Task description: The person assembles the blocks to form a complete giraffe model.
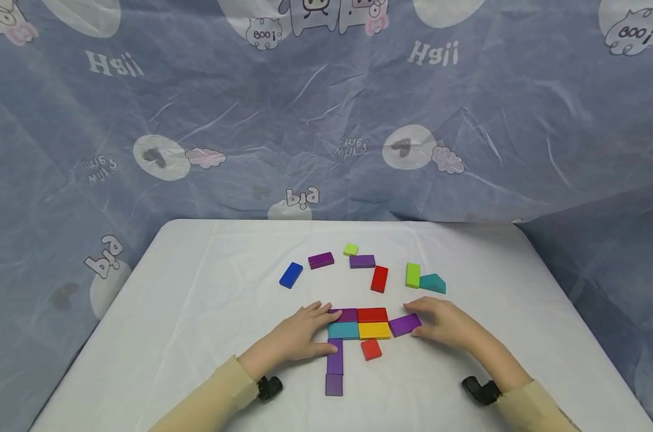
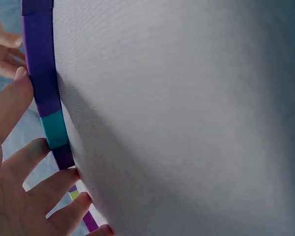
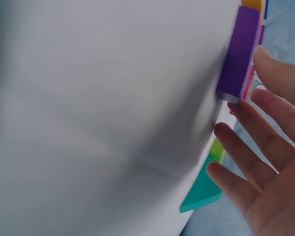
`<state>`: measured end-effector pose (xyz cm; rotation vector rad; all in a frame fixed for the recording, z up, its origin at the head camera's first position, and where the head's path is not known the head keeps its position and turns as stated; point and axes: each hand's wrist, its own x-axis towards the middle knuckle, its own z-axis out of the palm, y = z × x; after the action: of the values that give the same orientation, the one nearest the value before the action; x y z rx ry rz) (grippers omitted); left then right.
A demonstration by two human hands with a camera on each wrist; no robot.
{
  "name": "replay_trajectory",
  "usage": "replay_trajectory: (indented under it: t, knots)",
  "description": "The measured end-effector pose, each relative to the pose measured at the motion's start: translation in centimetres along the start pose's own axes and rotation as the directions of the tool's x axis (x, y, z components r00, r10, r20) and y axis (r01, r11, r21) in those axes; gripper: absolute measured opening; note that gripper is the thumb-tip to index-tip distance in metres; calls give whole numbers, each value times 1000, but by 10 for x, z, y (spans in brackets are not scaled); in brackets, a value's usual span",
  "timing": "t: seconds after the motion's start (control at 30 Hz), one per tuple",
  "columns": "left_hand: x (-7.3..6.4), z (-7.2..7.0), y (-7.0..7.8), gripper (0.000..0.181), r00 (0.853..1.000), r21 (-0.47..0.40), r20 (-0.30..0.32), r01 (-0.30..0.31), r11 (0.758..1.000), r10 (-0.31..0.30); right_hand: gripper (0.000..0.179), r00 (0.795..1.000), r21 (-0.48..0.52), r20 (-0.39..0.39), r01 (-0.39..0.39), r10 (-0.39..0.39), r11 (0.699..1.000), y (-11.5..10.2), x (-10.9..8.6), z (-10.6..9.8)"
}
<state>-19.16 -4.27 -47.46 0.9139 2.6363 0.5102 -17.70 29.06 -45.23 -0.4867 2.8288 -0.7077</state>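
Found left hand (image 1: 296,336) spread wide over the left side of the layout, with fingers nearly straight and nothing gripped. Saw forefinger laid over magenta block (image 1: 349,315), thumb against upper violet block (image 1: 335,360) in the column below. Read as a steadying touch — probably meant to brace the layout against pushes from the right.

Located right hand (image 1: 448,321) at the outer end of tilted violet block (image 1: 404,324), with thumb and fingers parted around that end and only softly bent. Saw no firm pinch in the right wrist view; could not tell fingertip pressure. Judged as suited to turning or nudging from the free end.

Logged tilted violet block askew, with inner end at the right edge of yellow block (image 1: 374,330). Found teal block (image 1: 343,330) beside yellow block; above these, magenta block and red block (image 1: 372,315), in close-fitting rows. Took the straight edges as likely guides for alignment. Traced the column down from teal block: upper violet block, then lower violet block (image 1: 334,385). Recorded small red block (image 1: 371,349) just under yellow block, slightly turned; contact unclear.

Noted bare white table (image 1: 494,276) to the right, toward the edge, though partly taken up by the right forearm. Found less room at the far side — strewn with loose pieces from blue block (image 1: 291,275) to teal wedge (image 1: 433,283), well apart from the rows.
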Motion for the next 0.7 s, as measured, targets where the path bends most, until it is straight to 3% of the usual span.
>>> replay_trajectory:
  t: [0.2,0.37,0.7]
  knots:
    - [-1,1,-2,72,1000,-16,-6,8,1000,-8,46,1000,11,1,5,-5,1000,-1,-2,6]
    - [-1,0,-2,72,1000,-33,-10,9,999,-9,38,1000,-59,-7,13,-14,998,-8,0,8]
    - [-1,2,-1,71,1000,-46,-18,-1,999,0,38,996,-82,43,-75,79,994,-19,-19,13]
